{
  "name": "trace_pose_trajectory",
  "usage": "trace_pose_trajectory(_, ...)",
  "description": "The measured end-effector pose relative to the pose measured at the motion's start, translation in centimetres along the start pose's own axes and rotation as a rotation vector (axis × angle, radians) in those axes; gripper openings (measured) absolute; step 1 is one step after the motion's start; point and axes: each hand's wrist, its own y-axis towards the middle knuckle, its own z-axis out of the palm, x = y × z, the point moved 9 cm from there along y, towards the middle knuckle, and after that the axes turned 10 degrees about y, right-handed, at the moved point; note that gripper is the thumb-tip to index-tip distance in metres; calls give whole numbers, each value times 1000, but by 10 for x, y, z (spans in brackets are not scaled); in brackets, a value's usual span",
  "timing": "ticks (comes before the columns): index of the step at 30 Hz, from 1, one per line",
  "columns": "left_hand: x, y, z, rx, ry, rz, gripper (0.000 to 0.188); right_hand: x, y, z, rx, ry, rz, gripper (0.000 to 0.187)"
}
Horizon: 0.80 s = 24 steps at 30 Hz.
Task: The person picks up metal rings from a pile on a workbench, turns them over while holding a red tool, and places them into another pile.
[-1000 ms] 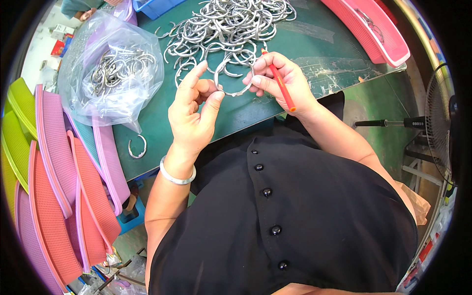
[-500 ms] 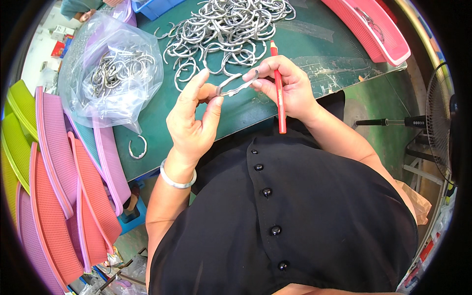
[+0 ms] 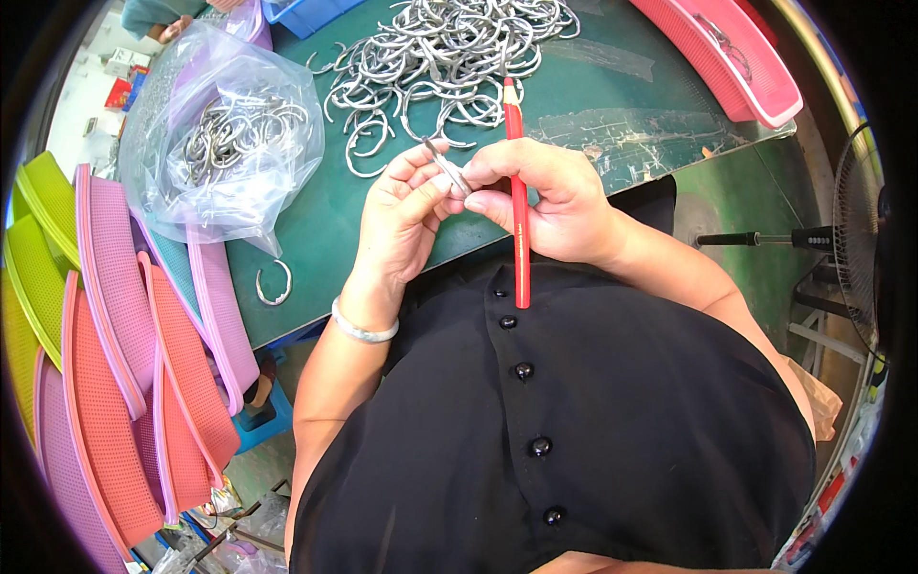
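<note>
My left hand (image 3: pixel 394 220) is closed, its thumb and fingers pinching a grey metal open bangle (image 3: pixel 448 170) seen nearly edge-on. At the bangle's lower end, the thumb and forefinger of my right hand (image 3: pixel 555 201) pinch it too. A red pencil (image 3: pixel 521 230) is also tucked in my right hand, held upright with its pale sharpened end away from me. Part of the bangle is hidden by my fingers. Beyond both hands lies a large heap of similar open bangles (image 3: pixel 440 62) on the green table (image 3: pixel 612 124).
A clear plastic bag (image 3: pixel 287 182) with more bangles lies at the left, near one loose bangle (image 3: pixel 274 284). Stacked colourful plastic baskets (image 3: pixel 105 287) crowd the left side. A pink basket (image 3: pixel 765 91) stands far right, with a fan (image 3: pixel 856 239) nearer. Another person's hand (image 3: pixel 174 29) shows far left.
Both hands have drawn together and the bangle has turned from showing its open curve to nearly edge-on. The pencil has shifted left and toward me with my right hand.
</note>
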Motion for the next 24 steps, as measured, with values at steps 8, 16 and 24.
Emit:
trace_pose_trajectory(8,10,-2,8,8,-53,-89,27,-7,0,-5,-45,72,68,22)
trace_pose_trajectory(16,17,-4,9,49,-114,-116,24,-32,-4,-14,-152,304,203,22)
trace_pose_trajectory(24,19,-5,3,1,-123,-122,19,-46,-4,-26,-239,386,334,20)
